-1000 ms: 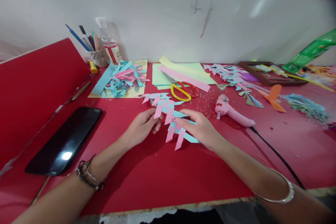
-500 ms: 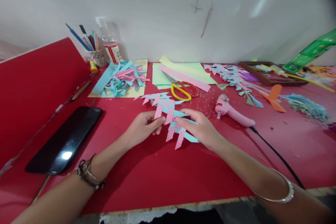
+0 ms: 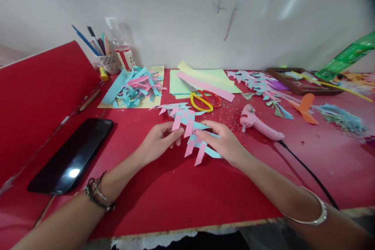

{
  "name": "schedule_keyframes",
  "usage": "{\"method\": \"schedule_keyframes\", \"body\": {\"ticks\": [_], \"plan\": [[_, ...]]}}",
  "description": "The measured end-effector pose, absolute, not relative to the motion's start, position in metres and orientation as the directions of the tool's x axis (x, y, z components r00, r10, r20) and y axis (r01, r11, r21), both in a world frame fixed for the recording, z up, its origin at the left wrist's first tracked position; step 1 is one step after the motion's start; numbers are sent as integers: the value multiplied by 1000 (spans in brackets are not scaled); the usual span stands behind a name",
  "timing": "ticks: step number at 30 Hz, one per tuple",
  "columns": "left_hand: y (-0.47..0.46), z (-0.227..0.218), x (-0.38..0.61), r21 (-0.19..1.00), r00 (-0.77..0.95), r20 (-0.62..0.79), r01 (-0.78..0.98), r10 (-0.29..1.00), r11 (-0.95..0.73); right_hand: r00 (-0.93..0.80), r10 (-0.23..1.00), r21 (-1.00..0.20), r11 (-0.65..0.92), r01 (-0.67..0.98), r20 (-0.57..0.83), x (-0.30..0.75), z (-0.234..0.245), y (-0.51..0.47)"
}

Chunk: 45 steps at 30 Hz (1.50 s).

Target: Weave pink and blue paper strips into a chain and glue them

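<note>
A woven paper chain of pink and light blue strips runs between my two hands, its slanted strip ends sticking out on both sides. My left hand closes on its left edge, the thumb near a pink end and the other fingers partly hidden behind. On the right edge, my right hand pinches the chain with the thumb on top and the fingers beneath. The far end of the chain reaches toward scissors with yellow and red handles, which lie just beyond it on the red table.
A pink glue gun with a black cord lies to the right. At left are a phone and a heap of cut strips. Paper sheets, a longer woven chain and a brown tray lie along the wall.
The left fingers have shifted very slightly against the chain. Otherwise the hands and the chain stay nearly in place.
</note>
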<state>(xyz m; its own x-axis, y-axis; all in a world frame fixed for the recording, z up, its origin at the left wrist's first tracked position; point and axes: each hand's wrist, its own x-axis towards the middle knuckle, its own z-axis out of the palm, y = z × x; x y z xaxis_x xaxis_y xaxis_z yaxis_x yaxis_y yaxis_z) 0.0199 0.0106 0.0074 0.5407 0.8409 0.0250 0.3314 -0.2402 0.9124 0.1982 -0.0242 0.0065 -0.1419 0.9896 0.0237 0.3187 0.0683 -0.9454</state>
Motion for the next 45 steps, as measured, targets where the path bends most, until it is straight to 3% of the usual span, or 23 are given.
{"method": "schedule_keyframes", "body": {"ticks": [10,22,28,35,40,45], "plan": [[10,7,22,930,577,21,287,816,-227,-142,989,-939,81,334,34,197,7,-24],[11,3,21,882,549,-5,397,836,-255,-114,993,-954,71,292,39,199,2,-23],[11,5,22,874,507,5,416,862,-250,121,971,-967,185,177,208,203,0,-20],[11,4,20,887,448,45,393,893,-242,281,861,-898,360,251,424,213,6,-17],[11,2,20,886,447,75,381,891,-266,184,847,-826,400,397,499,209,10,-22],[11,3,20,886,475,87,365,875,-287,-126,775,-535,534,655,620,203,12,-30]]}}
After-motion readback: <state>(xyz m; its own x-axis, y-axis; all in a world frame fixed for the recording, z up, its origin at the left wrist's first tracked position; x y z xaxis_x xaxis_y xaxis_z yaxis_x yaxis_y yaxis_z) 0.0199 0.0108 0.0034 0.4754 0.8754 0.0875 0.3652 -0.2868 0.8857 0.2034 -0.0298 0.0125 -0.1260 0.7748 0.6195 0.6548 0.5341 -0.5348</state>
